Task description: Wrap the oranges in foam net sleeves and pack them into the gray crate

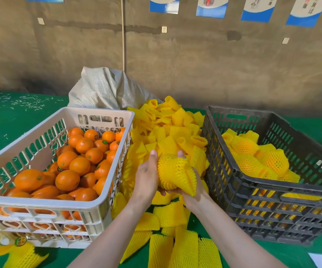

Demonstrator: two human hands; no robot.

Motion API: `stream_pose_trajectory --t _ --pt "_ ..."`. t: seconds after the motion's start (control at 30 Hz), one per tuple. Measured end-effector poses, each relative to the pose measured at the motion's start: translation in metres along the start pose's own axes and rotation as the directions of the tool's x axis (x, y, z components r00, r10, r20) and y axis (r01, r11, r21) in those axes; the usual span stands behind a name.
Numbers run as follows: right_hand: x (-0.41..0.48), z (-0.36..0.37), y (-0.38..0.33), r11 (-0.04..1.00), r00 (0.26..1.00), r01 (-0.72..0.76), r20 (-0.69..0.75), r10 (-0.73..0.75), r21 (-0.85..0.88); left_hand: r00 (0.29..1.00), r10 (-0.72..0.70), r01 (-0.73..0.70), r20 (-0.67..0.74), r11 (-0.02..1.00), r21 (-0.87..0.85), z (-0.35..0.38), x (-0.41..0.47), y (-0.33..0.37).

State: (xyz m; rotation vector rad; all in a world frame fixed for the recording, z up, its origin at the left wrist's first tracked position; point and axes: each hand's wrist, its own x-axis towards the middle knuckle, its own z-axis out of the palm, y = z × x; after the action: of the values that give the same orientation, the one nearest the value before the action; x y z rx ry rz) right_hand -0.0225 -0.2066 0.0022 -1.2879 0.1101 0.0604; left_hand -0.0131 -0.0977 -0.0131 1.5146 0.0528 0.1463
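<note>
Both hands hold one orange in a yellow foam net sleeve (175, 172) above the middle of the table. My left hand (146, 178) grips its left side with the thumb up. My right hand (191, 192) cups it from below and behind, mostly hidden by the sleeve. A white crate (106, 190) on the left is full of bare oranges (78, 165). The gray crate (233, 178) on the right holds several sleeved oranges (253, 159).
A heap of loose yellow foam sleeves (171, 128) lies between the crates and spills toward me (175, 246). A grey woven sack (106, 89) stands behind the white crate. The table has a green cover (5, 120). A wall is close behind.
</note>
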Motion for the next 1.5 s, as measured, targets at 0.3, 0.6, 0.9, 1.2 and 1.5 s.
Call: stream_pose_trajectory --t 0.3,0.6,0.9,1.2,1.5 --pt "0.003 0.004 0.005 0.96 0.949 0.188 -0.212 -0.232 -0.208 0.886 0.388 -0.28 -0.255 0.884 0.373 0.01 0.009 0.002" --pt "0.003 -0.007 -0.007 0.987 0.997 0.052 -0.066 -0.042 0.154 0.98 0.194 -0.197 -0.045 0.979 -0.059 0.008 0.011 0.003" --pt "0.003 -0.01 -0.013 0.951 0.995 -0.009 0.095 -0.021 0.308 0.985 0.141 -0.129 0.097 0.984 -0.119 0.002 0.014 0.011" --pt "0.017 -0.007 -0.009 0.945 0.968 -0.247 0.009 0.251 0.214 0.901 0.432 -0.423 -0.026 0.891 0.168 -0.007 0.014 0.004" --pt "0.021 -0.008 -0.011 0.978 0.979 -0.204 0.004 0.204 -0.045 0.846 0.53 -0.523 0.047 0.811 0.264 -0.009 0.016 0.013"
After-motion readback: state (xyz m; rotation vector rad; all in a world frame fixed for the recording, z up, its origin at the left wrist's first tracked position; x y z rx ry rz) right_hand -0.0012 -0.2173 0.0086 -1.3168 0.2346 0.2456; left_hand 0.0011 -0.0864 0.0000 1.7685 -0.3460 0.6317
